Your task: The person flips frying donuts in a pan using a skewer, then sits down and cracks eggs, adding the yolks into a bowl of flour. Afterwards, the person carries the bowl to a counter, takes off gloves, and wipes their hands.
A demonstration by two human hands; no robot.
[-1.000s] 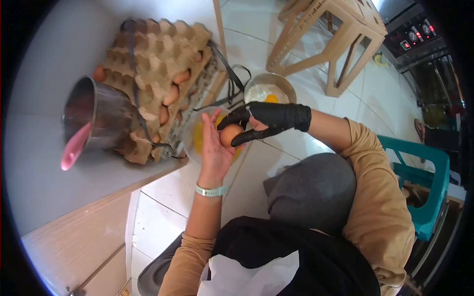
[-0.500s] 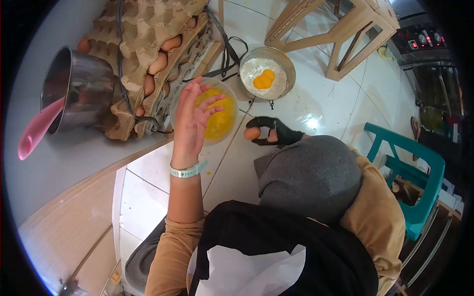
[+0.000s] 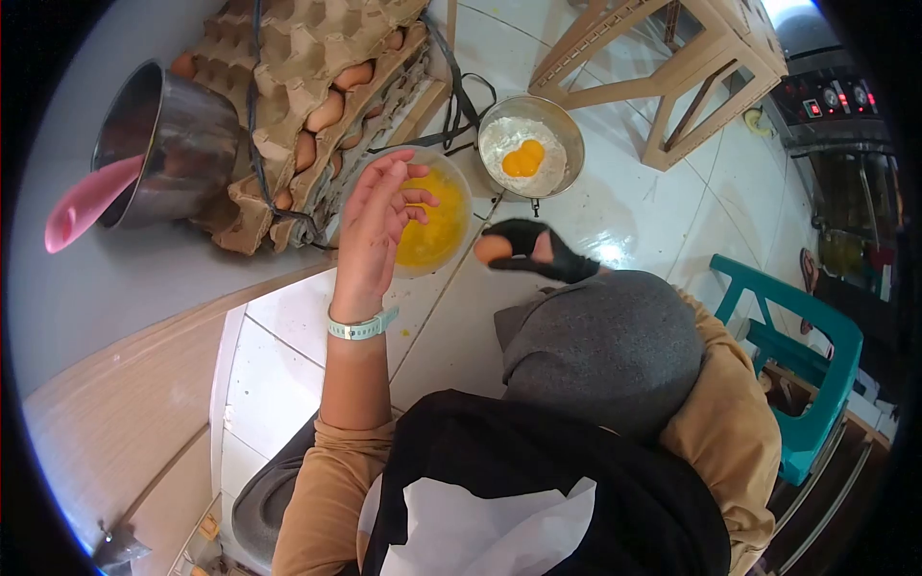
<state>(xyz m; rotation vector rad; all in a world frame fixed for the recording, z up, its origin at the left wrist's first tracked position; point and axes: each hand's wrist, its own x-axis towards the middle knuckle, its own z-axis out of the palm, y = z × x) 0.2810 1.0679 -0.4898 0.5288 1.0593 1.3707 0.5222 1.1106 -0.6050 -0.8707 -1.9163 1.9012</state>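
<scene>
Bare and with its fingers spread and slightly curled, my left hand (image 3: 379,226) is over the left side of a clear bowl (image 3: 437,230) of yellow egg. It holds nothing. A torn black glove covers my right hand (image 3: 538,252), which grips a brown egg (image 3: 494,251) beside my knee, to the right of the clear bowl. Behind both hands a metal bowl (image 3: 567,144) on the floor contains white powder with egg yolks (image 3: 523,158) on top.
Stacked egg cartons (image 3: 288,86) with brown eggs and black straps stand at the upper left. Near them is a metal pot (image 3: 187,134) with a pink handle (image 3: 91,204). A wooden stool (image 3: 663,86) is at the top, a green plastic stool (image 3: 826,326) at the right.
My hands have come apart. My right hand has moved down and right with the egg, off my left hand, which is now empty. The metal bowl shows fully.
</scene>
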